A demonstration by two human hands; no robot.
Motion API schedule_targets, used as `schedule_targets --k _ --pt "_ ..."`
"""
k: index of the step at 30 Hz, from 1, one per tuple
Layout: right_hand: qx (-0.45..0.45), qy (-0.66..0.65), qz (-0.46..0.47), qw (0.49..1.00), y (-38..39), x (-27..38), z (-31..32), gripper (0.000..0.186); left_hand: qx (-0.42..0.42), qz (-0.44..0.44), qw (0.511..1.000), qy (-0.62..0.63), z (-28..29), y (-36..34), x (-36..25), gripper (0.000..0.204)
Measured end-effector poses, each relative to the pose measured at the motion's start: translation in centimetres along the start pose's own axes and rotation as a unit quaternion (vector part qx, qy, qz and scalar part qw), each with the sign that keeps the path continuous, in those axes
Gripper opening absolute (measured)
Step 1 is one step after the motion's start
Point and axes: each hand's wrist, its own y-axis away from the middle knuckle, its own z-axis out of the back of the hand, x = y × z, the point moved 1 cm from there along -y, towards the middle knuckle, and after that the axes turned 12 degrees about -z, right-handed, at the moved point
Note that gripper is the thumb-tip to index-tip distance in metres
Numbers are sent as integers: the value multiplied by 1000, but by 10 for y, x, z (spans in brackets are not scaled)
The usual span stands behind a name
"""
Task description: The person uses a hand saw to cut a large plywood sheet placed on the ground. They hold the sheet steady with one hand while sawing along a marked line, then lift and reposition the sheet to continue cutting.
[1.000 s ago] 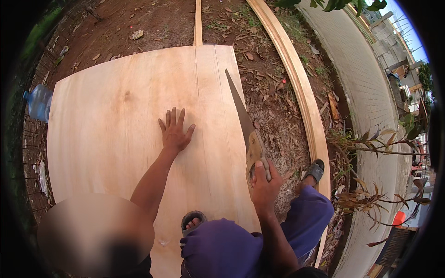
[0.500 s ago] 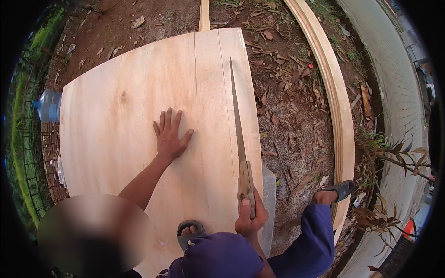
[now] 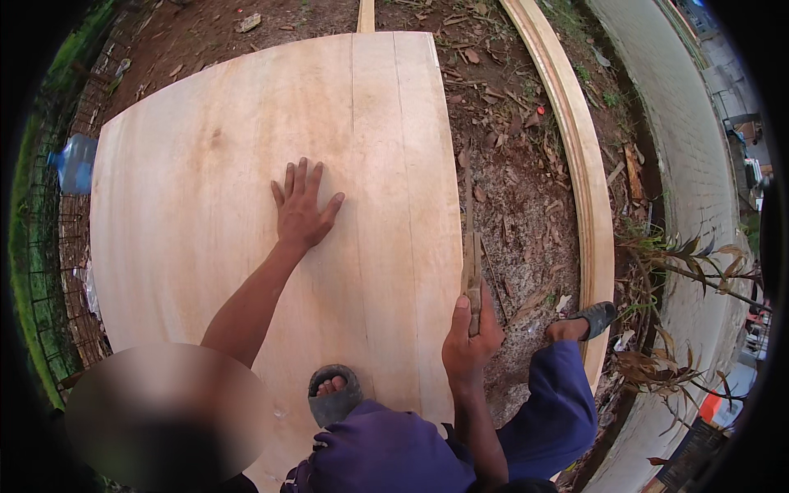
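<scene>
A large pale plywood sheet (image 3: 181,197) lies under me, with long thin lines running down its right part. My left hand (image 3: 304,209) rests flat on it, fingers spread. My right hand (image 3: 474,337) is closed on the handle of a handsaw (image 3: 472,251) just outside the sheet's right edge; its blade points away from me and appears only as a thin strip. My left sandalled foot (image 3: 335,404) is on the plywood near the bottom.
Long timber planks (image 3: 587,181) lie to the right, with my other foot (image 3: 588,324) on them. Beyond are a concrete path (image 3: 674,148) and a leafy plant (image 3: 699,275). A blue water jug (image 3: 76,164) and wire mesh (image 3: 70,271) are at left. A narrow board (image 3: 366,16) extends behind the sheet.
My right hand and the saw have moved rightward, from over the lined strip to outside the sheet's edge. My left hand stays spread on the sheet, which now appears higher in view.
</scene>
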Motion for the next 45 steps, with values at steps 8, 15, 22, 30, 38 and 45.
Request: schedule_targets --k 8,15,22,30,38,45 --pt "23 5 48 999 44 -6 8 46 7 6 1000 -12 -4 3 1 74" --pt "48 -31 -6 998 69 -9 -5 44 7 5 1000 -1 -3 0 -1 75" --pt "41 -28 -31 998 64 -10 -3 42 10 6 1000 -13 -4 0 2 75" --pt "50 -36 -40 997 61 15 1 43 42 -8 999 -28 1 -2 -6 77" --pt "57 -31 -34 997 38 26 -11 41 72 -18 996 -46 6 -3 -3 86" --pt "48 -55 -62 995 0 19 -35 39 99 -27 993 -50 1 -5 -10 90"
